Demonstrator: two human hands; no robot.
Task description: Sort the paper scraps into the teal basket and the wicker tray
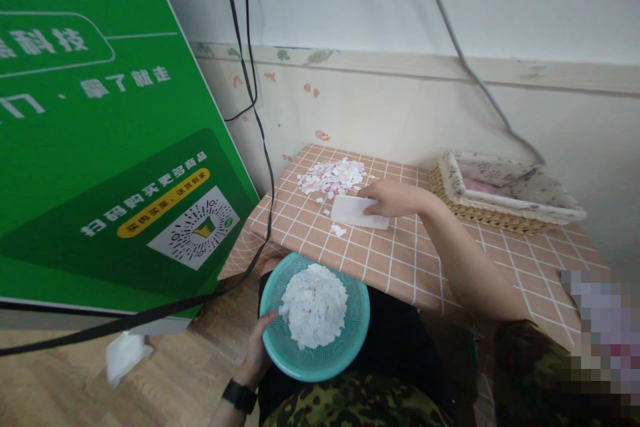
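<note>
My left hand [261, 341] grips the rim of a round teal plastic colander [354, 340], its thumb over the edge. The colander rests on my lap at the table's front edge, with a heap of white paper scraps [315, 303] in it. Over the tabletop, my right hand [383, 197] is closed on a flat white rectangular scraper-like piece [350, 211], whose exact kind I cannot make out. Just behind and left of it lies a pile of white and pink paper scraps [333, 177]. A few loose scraps [339, 230] sit in front of it.
A checkered brown cloth [395, 263] covers the table. A lined wicker basket [500, 213] stands at the back right against the wall. At left rises a green printed panel [125, 147], with a black cable [270, 167] hanging before it. A white bag [125, 355] lies on the floor.
</note>
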